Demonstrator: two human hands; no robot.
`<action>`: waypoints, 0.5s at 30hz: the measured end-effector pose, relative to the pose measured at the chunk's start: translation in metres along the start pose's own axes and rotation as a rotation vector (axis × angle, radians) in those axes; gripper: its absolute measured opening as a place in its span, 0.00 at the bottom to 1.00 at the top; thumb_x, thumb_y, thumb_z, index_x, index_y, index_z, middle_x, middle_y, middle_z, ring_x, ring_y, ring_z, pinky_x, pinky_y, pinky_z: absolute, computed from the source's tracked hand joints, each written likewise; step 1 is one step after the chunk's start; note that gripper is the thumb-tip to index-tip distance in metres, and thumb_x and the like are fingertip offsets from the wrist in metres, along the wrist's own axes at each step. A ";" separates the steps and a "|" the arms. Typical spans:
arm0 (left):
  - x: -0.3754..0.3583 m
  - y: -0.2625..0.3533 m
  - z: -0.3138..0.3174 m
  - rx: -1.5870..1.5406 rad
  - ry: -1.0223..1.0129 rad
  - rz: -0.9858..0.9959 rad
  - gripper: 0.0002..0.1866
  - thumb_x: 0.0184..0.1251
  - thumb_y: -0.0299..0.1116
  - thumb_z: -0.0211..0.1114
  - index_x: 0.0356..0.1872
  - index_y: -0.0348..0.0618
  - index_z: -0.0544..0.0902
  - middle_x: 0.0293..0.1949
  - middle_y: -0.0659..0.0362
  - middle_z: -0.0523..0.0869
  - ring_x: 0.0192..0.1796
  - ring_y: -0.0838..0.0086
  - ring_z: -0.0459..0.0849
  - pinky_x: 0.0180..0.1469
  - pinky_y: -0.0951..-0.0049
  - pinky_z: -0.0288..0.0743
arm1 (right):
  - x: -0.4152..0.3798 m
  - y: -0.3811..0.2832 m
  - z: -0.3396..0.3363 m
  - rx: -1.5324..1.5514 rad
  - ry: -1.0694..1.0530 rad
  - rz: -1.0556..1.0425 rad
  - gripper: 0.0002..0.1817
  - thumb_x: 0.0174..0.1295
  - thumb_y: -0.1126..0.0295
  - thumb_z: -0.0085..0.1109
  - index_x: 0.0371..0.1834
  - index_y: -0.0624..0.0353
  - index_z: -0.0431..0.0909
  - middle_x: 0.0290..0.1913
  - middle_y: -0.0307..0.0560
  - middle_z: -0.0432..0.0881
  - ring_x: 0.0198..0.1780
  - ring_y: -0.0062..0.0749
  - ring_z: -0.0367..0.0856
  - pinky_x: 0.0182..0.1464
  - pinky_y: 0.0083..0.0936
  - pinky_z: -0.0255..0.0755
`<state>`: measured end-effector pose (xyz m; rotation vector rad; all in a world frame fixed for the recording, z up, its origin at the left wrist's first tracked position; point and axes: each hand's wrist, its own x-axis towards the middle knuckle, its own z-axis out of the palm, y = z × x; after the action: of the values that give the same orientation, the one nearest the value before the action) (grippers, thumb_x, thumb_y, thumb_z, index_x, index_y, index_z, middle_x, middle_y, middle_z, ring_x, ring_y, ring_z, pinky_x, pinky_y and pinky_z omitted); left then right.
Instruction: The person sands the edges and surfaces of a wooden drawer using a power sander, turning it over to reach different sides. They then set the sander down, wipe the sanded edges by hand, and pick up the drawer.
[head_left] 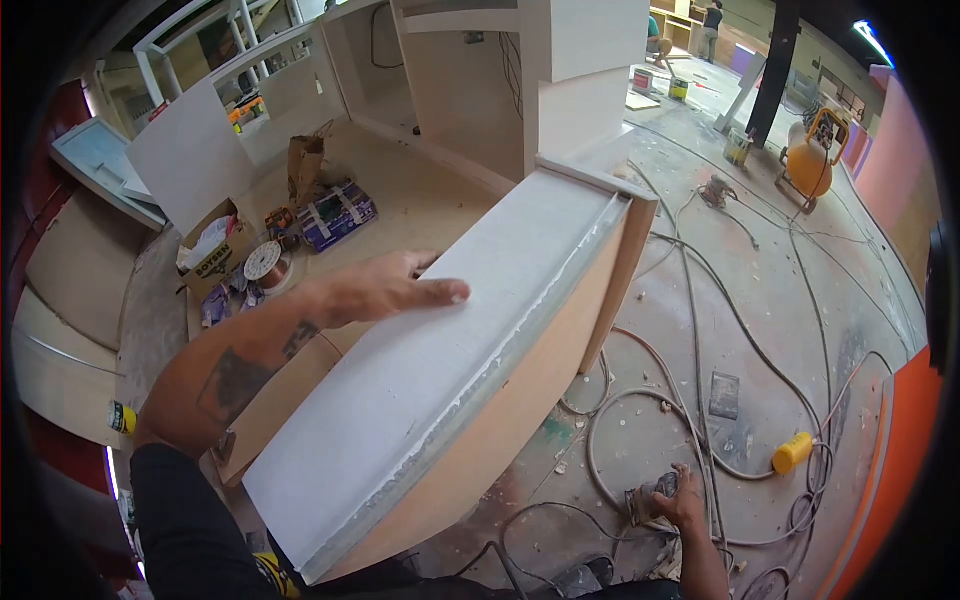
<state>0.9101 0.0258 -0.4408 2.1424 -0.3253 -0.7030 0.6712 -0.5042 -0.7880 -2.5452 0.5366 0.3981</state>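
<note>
- Head view: left hand (385, 290) lies open and flat on the white cabinet top (440, 370); press evenly there.
- Right hand (678, 503), low near the floor (700, 300), grips a small sander (645, 500); mind the cables (690, 330).

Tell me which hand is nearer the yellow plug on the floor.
Right. The right hand hangs low over the floor, gripping a small tool, just left of the yellow plug. The left hand rests flat on the white panel, well above.

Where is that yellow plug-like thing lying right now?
In the head view, the yellow connector lies on the dusty floor at lower right, among looping cables, just right of the right hand holding a small tool.
</note>
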 end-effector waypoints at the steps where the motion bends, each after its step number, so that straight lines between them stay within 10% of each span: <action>1: -0.007 -0.003 -0.001 -0.019 -0.014 -0.019 0.49 0.70 0.64 0.70 0.76 0.32 0.69 0.62 0.51 0.84 0.60 0.71 0.82 0.64 0.72 0.76 | 0.000 0.001 0.001 0.003 -0.002 0.005 0.48 0.49 0.58 0.77 0.76 0.49 0.65 0.69 0.64 0.72 0.68 0.64 0.76 0.68 0.49 0.75; 15: -0.062 -0.019 0.009 -0.002 0.023 -0.025 0.41 0.63 0.59 0.78 0.63 0.29 0.83 0.53 0.47 0.89 0.55 0.68 0.87 0.60 0.69 0.78 | 0.001 0.007 0.013 -0.040 0.082 0.018 0.41 0.48 0.61 0.74 0.69 0.55 0.72 0.62 0.64 0.75 0.64 0.65 0.78 0.66 0.49 0.75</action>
<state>0.8548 0.0604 -0.4375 2.1548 -0.2860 -0.6924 0.6666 -0.5033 -0.8018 -2.6061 0.5874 0.3155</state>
